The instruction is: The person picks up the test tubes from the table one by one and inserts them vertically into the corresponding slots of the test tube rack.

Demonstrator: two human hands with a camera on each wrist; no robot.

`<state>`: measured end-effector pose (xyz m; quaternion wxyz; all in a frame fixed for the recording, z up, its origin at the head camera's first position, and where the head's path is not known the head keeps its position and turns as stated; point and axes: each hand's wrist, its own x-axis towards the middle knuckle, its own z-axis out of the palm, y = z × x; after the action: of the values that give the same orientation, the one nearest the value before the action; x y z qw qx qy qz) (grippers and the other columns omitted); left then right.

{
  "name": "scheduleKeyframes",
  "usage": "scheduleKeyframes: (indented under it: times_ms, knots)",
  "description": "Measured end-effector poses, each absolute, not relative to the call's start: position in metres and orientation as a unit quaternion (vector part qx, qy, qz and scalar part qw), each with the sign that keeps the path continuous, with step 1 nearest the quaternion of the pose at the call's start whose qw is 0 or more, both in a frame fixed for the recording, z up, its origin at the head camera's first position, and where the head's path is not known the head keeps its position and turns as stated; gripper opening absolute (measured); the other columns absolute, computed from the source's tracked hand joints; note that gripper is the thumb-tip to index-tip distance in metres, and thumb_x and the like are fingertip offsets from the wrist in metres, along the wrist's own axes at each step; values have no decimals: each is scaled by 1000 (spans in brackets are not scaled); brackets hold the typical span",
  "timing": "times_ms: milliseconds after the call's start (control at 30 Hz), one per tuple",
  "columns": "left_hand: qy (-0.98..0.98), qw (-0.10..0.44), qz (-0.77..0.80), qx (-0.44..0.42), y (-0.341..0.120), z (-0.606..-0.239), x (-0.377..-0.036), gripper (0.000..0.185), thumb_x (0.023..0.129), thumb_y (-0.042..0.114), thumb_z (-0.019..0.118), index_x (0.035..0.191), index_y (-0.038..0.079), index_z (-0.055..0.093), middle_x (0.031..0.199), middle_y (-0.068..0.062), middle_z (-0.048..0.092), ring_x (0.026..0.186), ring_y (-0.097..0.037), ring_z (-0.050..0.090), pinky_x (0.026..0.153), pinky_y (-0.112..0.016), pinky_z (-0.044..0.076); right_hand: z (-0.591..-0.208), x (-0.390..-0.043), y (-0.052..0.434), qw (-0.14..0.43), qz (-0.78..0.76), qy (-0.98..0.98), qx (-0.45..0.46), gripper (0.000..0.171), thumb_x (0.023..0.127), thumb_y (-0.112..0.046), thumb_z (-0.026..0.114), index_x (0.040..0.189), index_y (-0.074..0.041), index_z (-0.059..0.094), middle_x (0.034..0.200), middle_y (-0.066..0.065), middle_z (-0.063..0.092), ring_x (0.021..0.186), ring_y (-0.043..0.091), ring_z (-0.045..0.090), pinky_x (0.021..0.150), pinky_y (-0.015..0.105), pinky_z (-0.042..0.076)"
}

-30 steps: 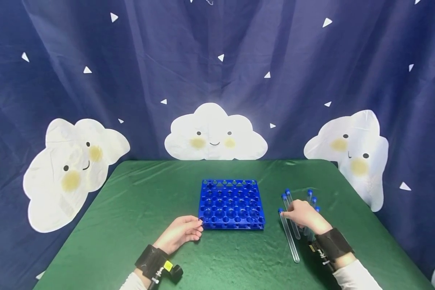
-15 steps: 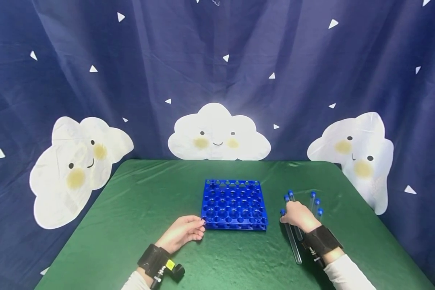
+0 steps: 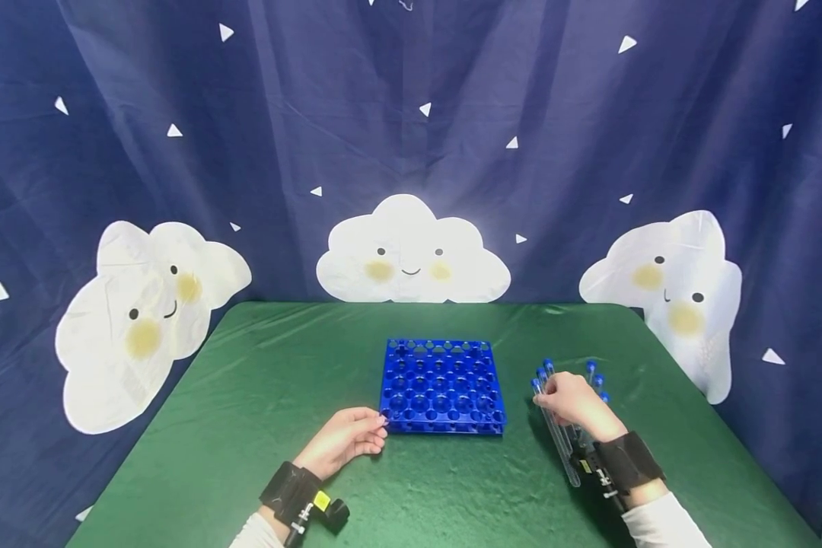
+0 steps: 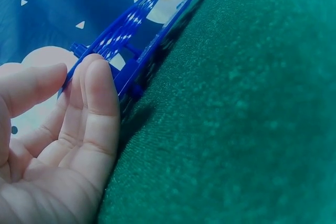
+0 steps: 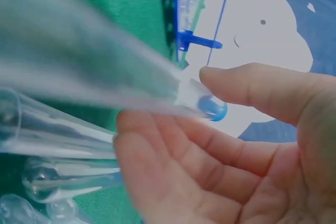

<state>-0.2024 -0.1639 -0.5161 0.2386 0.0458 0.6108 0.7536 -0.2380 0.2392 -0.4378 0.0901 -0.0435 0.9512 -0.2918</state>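
A blue test-tube rack point(image 3: 442, 384) lies flat on the green table point(image 3: 246, 396). My left hand point(image 3: 377, 428) rests on the cloth with straight fingers point(image 4: 100, 93) touching the near-left corner of the rack point(image 4: 131, 30). To the rack's right, my right hand point(image 3: 544, 396) pinches a long clear test tube point(image 3: 560, 445) near its blue cap. In the right wrist view the cap point(image 5: 212, 109) sits between thumb point(image 5: 252, 85) and fingers point(image 5: 173, 145). Several more blue-capped tubes point(image 3: 594, 377) lie beside and partly under that hand; other tubes point(image 5: 63, 177) lie below the held one.
A dark blue curtain point(image 3: 411, 114) with white cloud faces hangs behind the table's far edge. Green cloth stretches left of the rack and along the near edge. The table's right edge point(image 3: 726, 434) runs close past the loose tubes.
My right hand has taken hold of the nearest tube and shifted it slightly up and to the right. The left hand and rack have not moved.
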Motion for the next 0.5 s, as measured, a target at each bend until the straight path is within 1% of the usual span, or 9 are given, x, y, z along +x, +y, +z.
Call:
scheduleKeyframes:
  times_ms: [100, 200, 333, 500]
  knots:
    - [611, 237, 753, 46, -164, -515, -202, 10, 94, 12, 61, 102, 5, 61, 87, -1, 69, 74, -11, 66, 73, -25, 59, -432, -236, 243, 80, -329, 940, -39, 20, 92, -14, 64, 76, -5, 56, 59, 4, 57, 55, 17, 59, 55, 29, 54]
    - [612, 237, 753, 45, -164, -514, -202, 10, 94, 12, 61, 101, 5, 61, 86, -1, 69, 74, -11, 66, 73, -25, 59, -425, -234, 245, 56, -360, 930, -38, 16, 93, -12, 63, 85, 0, 57, 67, 8, 62, 61, 17, 63, 59, 30, 59]
    - [612, 236, 753, 46, -163, -514, -202, 6, 95, 11, 61, 99, 6, 61, 85, -1, 69, 73, -11, 66, 73, -25, 59, -412, -235, 244, -1, -373, 927, -47, 18, 92, -16, 65, 91, 1, 59, 74, 10, 67, 62, 15, 65, 57, 25, 58]
    - [609, 236, 755, 47, -163, -513, -201, 5, 95, 11, 60, 98, 7, 61, 85, 0, 69, 72, -10, 66, 72, -24, 59, -390, -240, 237, -83, -365, 925, -73, 21, 92, -21, 67, 96, -2, 61, 80, 11, 71, 61, 14, 67, 54, 21, 53]
